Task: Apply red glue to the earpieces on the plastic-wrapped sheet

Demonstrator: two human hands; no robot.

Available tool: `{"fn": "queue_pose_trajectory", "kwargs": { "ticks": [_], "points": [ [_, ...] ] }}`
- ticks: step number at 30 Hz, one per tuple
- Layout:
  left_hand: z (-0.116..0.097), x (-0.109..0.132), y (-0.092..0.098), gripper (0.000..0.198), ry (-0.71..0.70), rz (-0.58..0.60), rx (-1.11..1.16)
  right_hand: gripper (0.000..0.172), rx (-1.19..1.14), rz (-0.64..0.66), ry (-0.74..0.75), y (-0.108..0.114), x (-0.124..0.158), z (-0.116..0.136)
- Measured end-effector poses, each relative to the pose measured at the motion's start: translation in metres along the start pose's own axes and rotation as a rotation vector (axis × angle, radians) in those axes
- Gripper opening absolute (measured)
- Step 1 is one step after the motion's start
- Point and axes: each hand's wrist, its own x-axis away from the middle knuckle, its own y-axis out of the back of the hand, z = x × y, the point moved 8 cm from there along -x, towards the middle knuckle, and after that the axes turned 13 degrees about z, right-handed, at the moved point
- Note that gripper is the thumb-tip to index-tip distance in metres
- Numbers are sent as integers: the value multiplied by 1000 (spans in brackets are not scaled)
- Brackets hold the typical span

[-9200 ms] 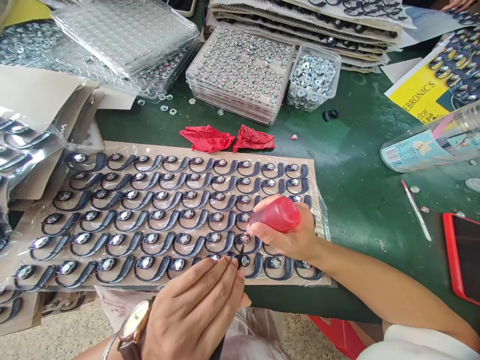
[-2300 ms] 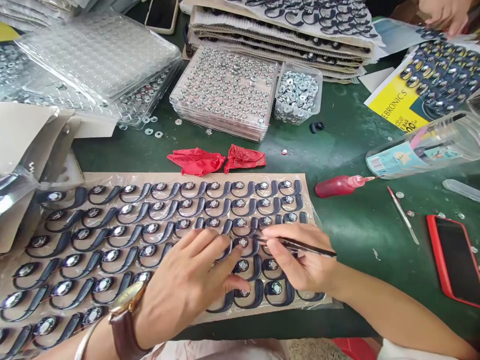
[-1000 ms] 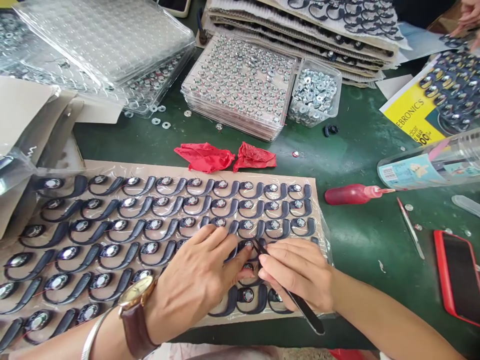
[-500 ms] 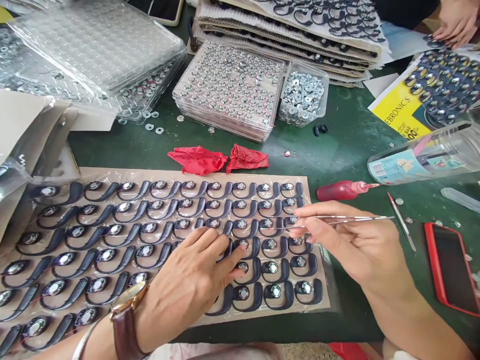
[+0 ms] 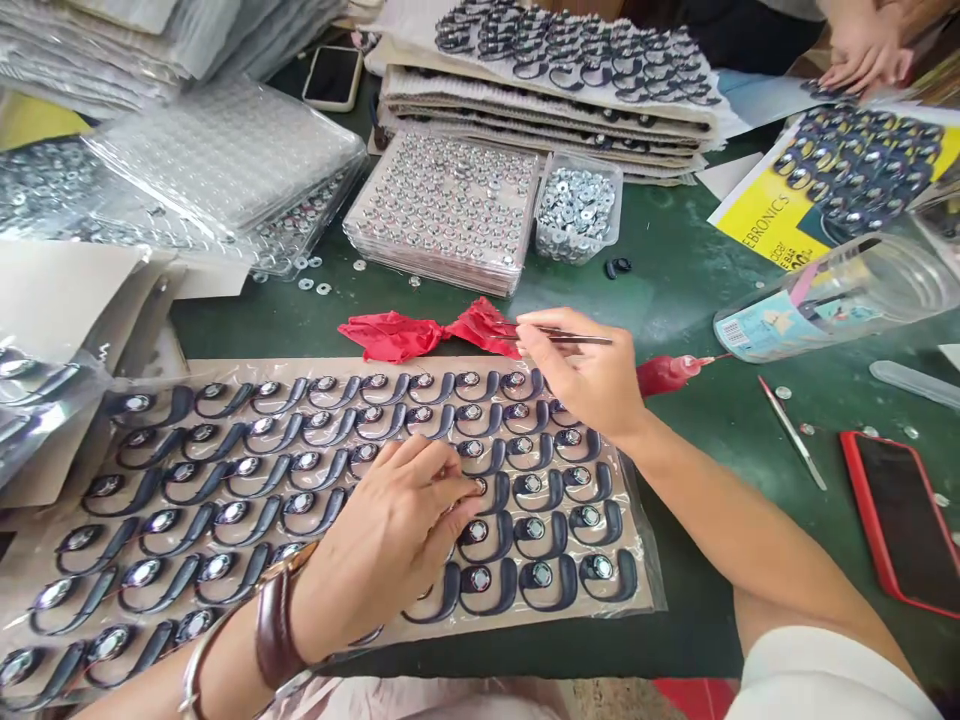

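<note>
A cardboard sheet under clear film carries several rows of dark ear-hook parts, each with a small round silver speaker. My left hand, with a brown-strapped watch at the wrist, lies on the sheet's lower middle, fingers curled and fingertips pressing one ear-hook. My right hand is raised over the sheet's top right corner and pinches thin metal tweezers, their tips pointing left over a crumpled red cloth. A red squeeze bottle lies on the green table just right of that hand.
Trays of silver discs, a tub of washers and stacked loaded cardboard sheets stand behind. A clear jar, a second tweezer and a red-cased phone lie at right. Another person's hand works top right.
My right hand has lifted the tweezers off the ear-hooks and carried them up and left to the sheet's top edge by the red cloth. My left hand stays on the sheet.
</note>
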Motion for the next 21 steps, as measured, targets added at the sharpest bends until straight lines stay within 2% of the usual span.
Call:
{"fn": "queue_pose_trajectory", "kwargs": {
  "ticks": [2,4,5,7,9,10,12,14,15,16,18,21],
  "points": [
    [1,-2,6,20,-8,-23,14,15,9,-87,36,15,11,18],
    [0,-3,19,19,-5,-105,32,11,52,-97,64,21,21,34],
    [0,-3,27,23,9,-160,46,11,69,-72,73,20,24,40],
    [-3,-7,44,48,34,-275,95,11,92,17,97,12,26,48],
    [-10,-18,58,66,-14,-348,178,10,139,124,160,0,24,55],
    [-13,-26,64,66,-58,-370,229,9,182,164,195,-5,22,58],
    [-11,-44,75,41,-93,-411,308,15,285,249,233,-10,20,60],
    [-2,-58,86,20,-81,-454,357,35,364,330,202,-9,19,55],
    [4,-62,91,18,-70,-483,398,44,396,357,177,-6,20,52],
    [10,-65,95,20,-58,-503,448,49,423,372,166,-3,21,49],
    [21,-69,99,33,-37,-515,553,45,480,385,196,-3,24,46],
    [31,-73,95,47,-17,-486,678,34,580,439,274,-22,21,34]
  ]
}}
